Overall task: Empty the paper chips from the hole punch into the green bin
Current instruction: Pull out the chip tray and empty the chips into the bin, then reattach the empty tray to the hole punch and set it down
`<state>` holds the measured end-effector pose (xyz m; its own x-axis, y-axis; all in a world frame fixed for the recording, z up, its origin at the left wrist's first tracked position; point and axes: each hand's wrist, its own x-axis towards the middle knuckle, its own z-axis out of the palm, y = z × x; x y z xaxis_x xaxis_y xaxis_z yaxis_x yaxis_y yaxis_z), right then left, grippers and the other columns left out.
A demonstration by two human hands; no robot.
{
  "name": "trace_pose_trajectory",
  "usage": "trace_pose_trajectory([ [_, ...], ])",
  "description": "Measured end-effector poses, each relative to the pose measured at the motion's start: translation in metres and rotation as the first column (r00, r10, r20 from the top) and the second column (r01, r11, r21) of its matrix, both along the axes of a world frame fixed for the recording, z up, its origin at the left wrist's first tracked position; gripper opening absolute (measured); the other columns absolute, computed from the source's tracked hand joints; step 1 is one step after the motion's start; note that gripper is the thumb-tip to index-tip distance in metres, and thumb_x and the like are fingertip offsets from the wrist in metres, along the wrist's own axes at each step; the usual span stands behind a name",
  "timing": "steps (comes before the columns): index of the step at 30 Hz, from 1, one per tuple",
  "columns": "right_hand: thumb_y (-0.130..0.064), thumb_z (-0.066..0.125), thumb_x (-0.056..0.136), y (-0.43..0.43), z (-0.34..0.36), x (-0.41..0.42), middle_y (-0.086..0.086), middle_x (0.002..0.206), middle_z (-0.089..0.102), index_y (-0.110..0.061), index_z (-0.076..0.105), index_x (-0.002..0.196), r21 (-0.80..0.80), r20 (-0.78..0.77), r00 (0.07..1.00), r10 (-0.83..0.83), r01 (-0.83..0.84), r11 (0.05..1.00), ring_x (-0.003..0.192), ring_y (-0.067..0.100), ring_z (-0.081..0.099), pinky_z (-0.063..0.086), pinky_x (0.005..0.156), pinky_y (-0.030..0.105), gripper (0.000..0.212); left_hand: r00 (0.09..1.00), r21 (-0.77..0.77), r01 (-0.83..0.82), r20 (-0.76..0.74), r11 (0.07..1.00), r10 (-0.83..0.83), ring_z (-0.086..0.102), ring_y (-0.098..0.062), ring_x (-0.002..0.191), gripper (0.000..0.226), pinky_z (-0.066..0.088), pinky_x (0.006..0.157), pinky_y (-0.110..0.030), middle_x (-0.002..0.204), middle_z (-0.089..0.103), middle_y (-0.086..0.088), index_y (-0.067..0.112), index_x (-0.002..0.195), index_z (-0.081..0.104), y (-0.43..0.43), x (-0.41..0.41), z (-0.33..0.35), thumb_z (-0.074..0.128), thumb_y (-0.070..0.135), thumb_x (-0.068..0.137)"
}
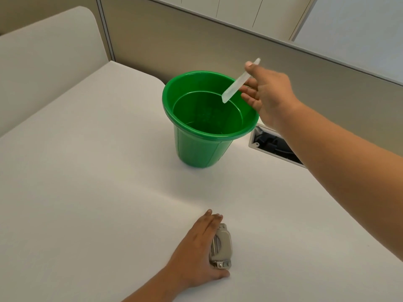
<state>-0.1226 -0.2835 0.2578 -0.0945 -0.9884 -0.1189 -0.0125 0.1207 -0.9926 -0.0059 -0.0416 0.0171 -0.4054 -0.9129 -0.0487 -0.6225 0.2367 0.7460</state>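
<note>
The green bin (202,147) stands upright on the white desk, a little beyond the middle. My right hand (269,95) reaches over its right rim and grips a translucent chip tray (236,83), a long thin strip tilted with its lower end pointing down into the bin's opening. Small pale specks lie on the dark bottom of the bin. Near the front edge, my left hand (199,250) rests over the grey hole punch (222,245), which lies on its side on the desk with its metal underside showing.
A white desk (91,182) spans the view. An open cable port (272,142) with dark cables sits in it right of the bin, partly under my right forearm. Beige partition walls (196,44) close the back; a lower panel stands at the left.
</note>
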Motion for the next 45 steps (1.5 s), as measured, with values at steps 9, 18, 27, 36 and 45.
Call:
trace_pose_trajectory([
  [9, -0.046, 0.058, 0.092, 0.044, 0.008, -0.021, 0.018, 0.115, 0.072, -0.01, 0.055, 0.135, 0.109, 0.563, 0.825, -0.039, -0.028, 0.994, 0.09, 0.024, 0.071, 0.06, 0.077, 0.033, 0.055, 0.998, -0.004, -0.06, -0.013, 0.998, 0.059, -0.007, 0.012, 0.146, 0.117, 0.003, 0.112, -0.003, 0.158, 0.005, 0.024, 0.035, 0.154, 0.013, 0.0, -0.004, -0.009, 0.073, 0.071, 0.06],
  [18, -0.054, 0.047, 0.094, 0.121, -0.008, -0.063, 0.009, 0.114, 0.071, -0.011, 0.061, 0.132, 0.149, 0.727, 0.686, 0.0, -0.157, 0.976, 0.091, 0.021, 0.065, 0.055, 0.079, 0.033, 0.059, 0.997, 0.003, -0.076, 0.01, 0.997, 0.076, 0.002, 0.007, 0.147, 0.119, 0.005, 0.118, -0.011, 0.152, 0.004, 0.026, 0.033, 0.155, 0.014, 0.001, -0.004, -0.011, 0.074, 0.071, 0.059],
  [27, -0.049, 0.042, 0.099, 0.2, -0.097, -0.079, 0.015, 0.132, 0.067, -0.013, 0.064, 0.126, 0.458, 0.689, 0.66, -0.299, -0.077, 0.886, 0.1, 0.027, 0.065, 0.052, 0.088, 0.038, 0.05, 0.994, -0.017, -0.1, 0.044, 0.995, 0.1, 0.025, -0.012, 0.149, 0.118, 0.026, 0.122, -0.034, 0.157, 0.033, 0.011, 0.032, 0.152, 0.025, 0.002, -0.009, -0.011, 0.075, 0.074, 0.053],
  [36, -0.043, 0.042, 0.1, 0.245, -0.168, -0.09, 0.018, 0.135, 0.063, -0.009, 0.061, 0.132, 0.583, 0.63, 0.652, -0.421, -0.04, 0.811, 0.096, 0.029, 0.069, 0.053, 0.082, 0.038, 0.05, 0.99, 0.076, -0.122, -0.056, 0.99, 0.126, 0.051, -0.008, 0.128, 0.108, 0.044, 0.11, -0.032, 0.14, 0.051, 0.012, 0.026, 0.141, 0.043, 0.003, -0.005, -0.003, 0.09, 0.052, 0.047],
  [45, -0.044, 0.042, 0.1, 0.266, -0.177, -0.096, 0.017, 0.132, 0.066, -0.011, 0.061, 0.132, 0.62, 0.603, 0.652, -0.46, -0.02, 0.784, 0.099, 0.028, 0.066, 0.05, 0.087, 0.038, 0.05, 0.972, 0.094, -0.1, -0.202, 0.991, 0.118, 0.047, 0.01, 0.123, 0.103, 0.034, 0.101, -0.002, 0.135, 0.054, 0.014, 0.029, 0.137, 0.046, 0.016, -0.006, 0.024, 0.096, 0.045, 0.048],
])
